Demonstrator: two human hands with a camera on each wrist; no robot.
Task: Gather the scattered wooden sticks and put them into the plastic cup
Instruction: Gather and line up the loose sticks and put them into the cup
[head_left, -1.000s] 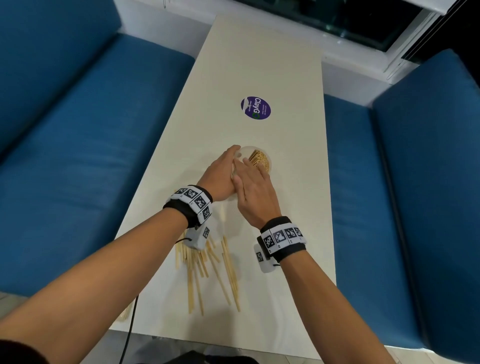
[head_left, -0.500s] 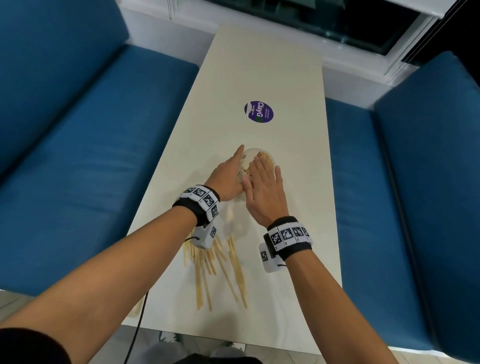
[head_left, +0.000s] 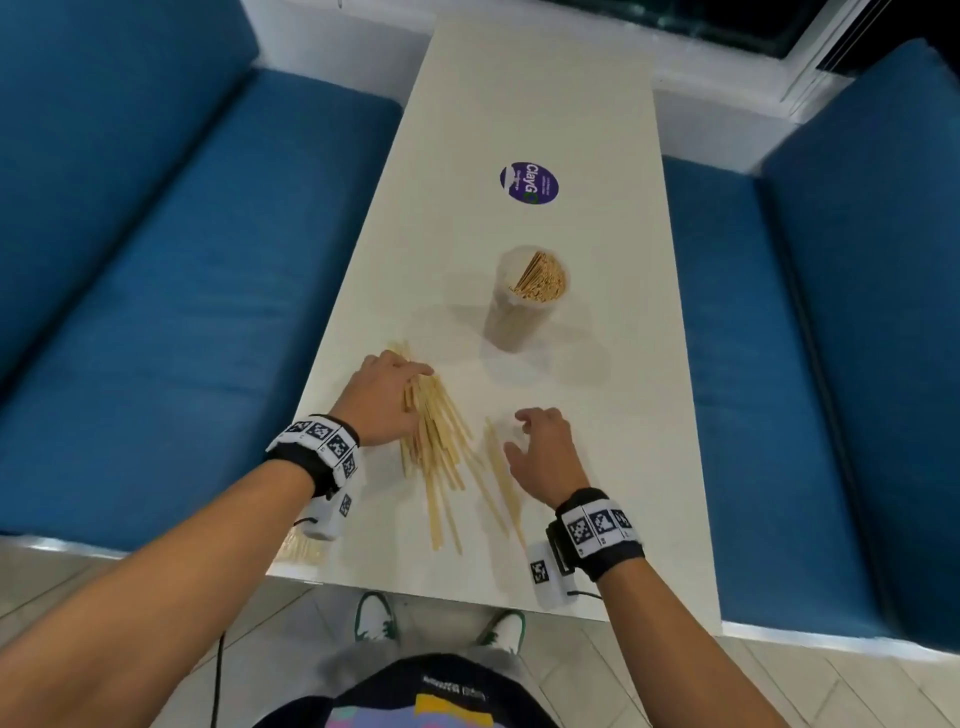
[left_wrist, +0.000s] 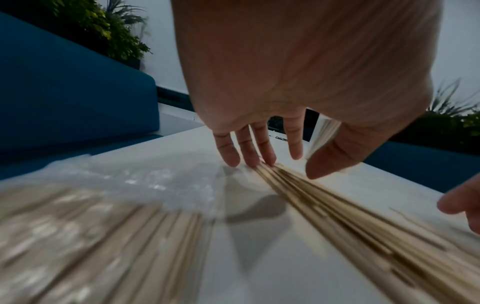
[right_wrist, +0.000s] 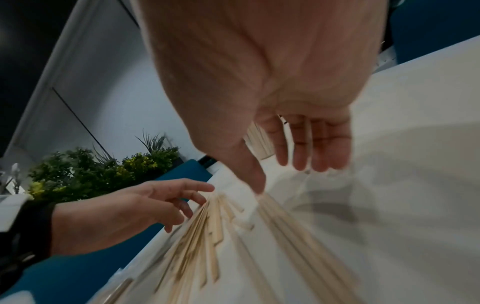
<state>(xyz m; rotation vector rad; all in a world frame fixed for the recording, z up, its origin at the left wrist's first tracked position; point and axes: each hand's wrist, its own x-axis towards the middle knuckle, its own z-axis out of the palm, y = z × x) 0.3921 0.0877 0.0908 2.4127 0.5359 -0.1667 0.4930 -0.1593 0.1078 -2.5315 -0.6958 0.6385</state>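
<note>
A clear plastic cup (head_left: 524, 299) stands upright mid-table, packed with wooden sticks. A loose pile of wooden sticks (head_left: 436, 441) (left_wrist: 324, 205) (right_wrist: 205, 230) lies fanned on the white table near its front edge. My left hand (head_left: 387, 397) (left_wrist: 259, 156) rests over the pile's left side, straight fingers touching the sticks' far ends. My right hand (head_left: 537, 447) (right_wrist: 285, 170) hovers just right of the pile with relaxed fingers, holding nothing, beside a few separate sticks (head_left: 501, 473).
The narrow white table (head_left: 597, 364) runs between blue benches (head_left: 156, 312). A purple round sticker (head_left: 529, 184) lies beyond the cup. A clear plastic bag of more sticks (left_wrist: 91, 216) (head_left: 306, 551) sits at the table's front left corner. Plants (right_wrist: 91, 170) stand behind.
Both hands have left the cup and drawn back toward me to the loose pile; the left now touches the sticks and the right hangs beside them. The cup stands alone.
</note>
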